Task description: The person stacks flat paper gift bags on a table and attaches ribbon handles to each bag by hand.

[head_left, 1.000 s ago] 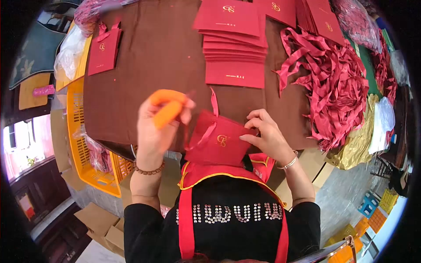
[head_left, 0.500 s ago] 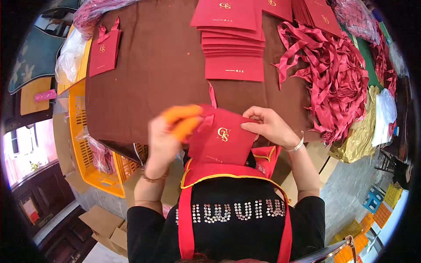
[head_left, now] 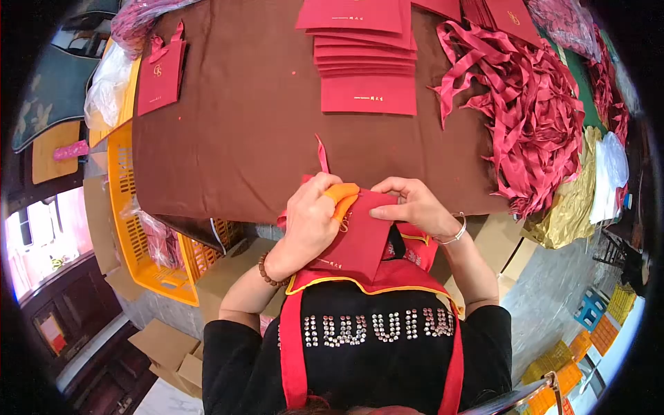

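Note:
A small red paper bag [head_left: 363,238] with gold lettering is held up in front of my chest, tilted. My right hand [head_left: 418,207] pinches its upper right edge between thumb and fingers. My left hand [head_left: 310,216], with orange finger covers [head_left: 342,196] on its fingertips, closes over the bag's upper left part and hides some of the lettering. Behind this hand a red ribbon [head_left: 321,153] sticks up toward the table. What exactly lies between the left fingertips is partly hidden.
On the brown-covered table [head_left: 242,138] stand a stack of red bags [head_left: 368,93], a heap of red ribbons [head_left: 529,128] and, at left, a bag with a ribbon handle [head_left: 159,76]. A yellow crate [head_left: 162,283] and cardboard boxes [head_left: 166,349] are below left.
My left hand has moved right, from beside the bag onto its upper part, now covering some of the lettering. My right hand stays on the upper right edge.

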`<control>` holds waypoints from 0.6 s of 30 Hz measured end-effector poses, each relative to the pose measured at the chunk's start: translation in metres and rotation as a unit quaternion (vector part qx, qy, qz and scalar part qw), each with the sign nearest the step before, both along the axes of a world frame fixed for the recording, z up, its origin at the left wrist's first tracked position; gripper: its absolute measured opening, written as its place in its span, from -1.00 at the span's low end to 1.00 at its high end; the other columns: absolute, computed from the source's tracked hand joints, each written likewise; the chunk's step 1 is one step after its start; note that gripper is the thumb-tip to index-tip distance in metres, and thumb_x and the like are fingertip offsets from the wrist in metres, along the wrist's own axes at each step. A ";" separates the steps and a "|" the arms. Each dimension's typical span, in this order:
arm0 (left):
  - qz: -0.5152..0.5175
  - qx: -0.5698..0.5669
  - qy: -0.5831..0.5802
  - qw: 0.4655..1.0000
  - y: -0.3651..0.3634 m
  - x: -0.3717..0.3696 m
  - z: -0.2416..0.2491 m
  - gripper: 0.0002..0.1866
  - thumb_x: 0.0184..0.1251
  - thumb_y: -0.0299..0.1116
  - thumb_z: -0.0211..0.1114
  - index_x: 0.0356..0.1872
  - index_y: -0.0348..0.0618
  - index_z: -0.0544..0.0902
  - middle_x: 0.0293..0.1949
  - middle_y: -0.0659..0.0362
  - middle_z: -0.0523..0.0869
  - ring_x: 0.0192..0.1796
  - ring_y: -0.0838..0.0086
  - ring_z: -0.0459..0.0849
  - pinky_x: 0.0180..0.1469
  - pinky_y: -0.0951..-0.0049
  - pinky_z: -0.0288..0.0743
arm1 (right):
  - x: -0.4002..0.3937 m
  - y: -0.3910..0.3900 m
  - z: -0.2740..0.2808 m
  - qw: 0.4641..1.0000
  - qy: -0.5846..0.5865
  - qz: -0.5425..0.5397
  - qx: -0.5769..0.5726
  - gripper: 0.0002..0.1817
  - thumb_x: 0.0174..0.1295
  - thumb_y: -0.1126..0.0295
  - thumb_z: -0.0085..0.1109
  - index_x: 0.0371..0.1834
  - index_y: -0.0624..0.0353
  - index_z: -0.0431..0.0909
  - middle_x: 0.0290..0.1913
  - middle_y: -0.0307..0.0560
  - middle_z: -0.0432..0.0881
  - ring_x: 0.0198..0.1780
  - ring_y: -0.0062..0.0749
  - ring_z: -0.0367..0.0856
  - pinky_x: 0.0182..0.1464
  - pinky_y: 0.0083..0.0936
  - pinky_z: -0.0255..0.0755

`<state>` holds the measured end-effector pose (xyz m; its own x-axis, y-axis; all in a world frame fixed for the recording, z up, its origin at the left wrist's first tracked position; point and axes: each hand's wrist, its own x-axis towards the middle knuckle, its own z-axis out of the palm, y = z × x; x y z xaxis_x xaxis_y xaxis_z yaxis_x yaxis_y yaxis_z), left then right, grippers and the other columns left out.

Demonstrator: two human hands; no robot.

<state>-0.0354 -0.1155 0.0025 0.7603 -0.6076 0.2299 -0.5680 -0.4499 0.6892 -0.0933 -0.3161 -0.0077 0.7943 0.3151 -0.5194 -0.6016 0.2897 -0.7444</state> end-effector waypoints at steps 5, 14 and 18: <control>-0.012 0.050 -0.072 0.996 0.000 -0.005 -0.002 -0.79 -0.10 -0.51 0.41 -0.34 -0.15 0.67 -0.35 0.18 0.61 -0.39 0.31 0.58 -0.34 0.40 0.45 | 0.001 0.001 -0.003 0.999 -0.006 -0.020 0.049 -0.77 0.11 0.60 0.27 -0.16 0.28 0.51 -0.22 -0.19 0.63 -0.21 -0.66 0.57 -0.15 -0.69 0.48; -0.025 0.021 -0.111 0.993 -0.007 -0.011 -0.005 -0.78 -0.13 -0.53 0.39 -0.35 -0.20 0.66 -0.36 0.16 0.61 -0.39 0.30 0.58 -0.38 0.38 0.39 | -0.001 -0.002 -0.007 1.000 -0.016 -0.010 0.007 -0.73 0.09 0.61 0.28 -0.13 0.29 0.51 -0.22 -0.21 0.62 -0.21 -0.67 0.56 -0.15 -0.70 0.47; -0.030 0.027 -0.094 0.995 -0.010 -0.010 -0.005 -0.79 -0.12 -0.54 0.38 -0.35 -0.20 0.66 -0.38 0.16 0.60 -0.39 0.30 0.59 -0.38 0.38 0.39 | 0.000 0.000 -0.002 1.000 -0.012 -0.023 0.002 -0.70 0.09 0.60 0.27 -0.08 0.30 0.51 -0.20 -0.22 0.62 -0.21 -0.69 0.55 -0.15 -0.72 0.46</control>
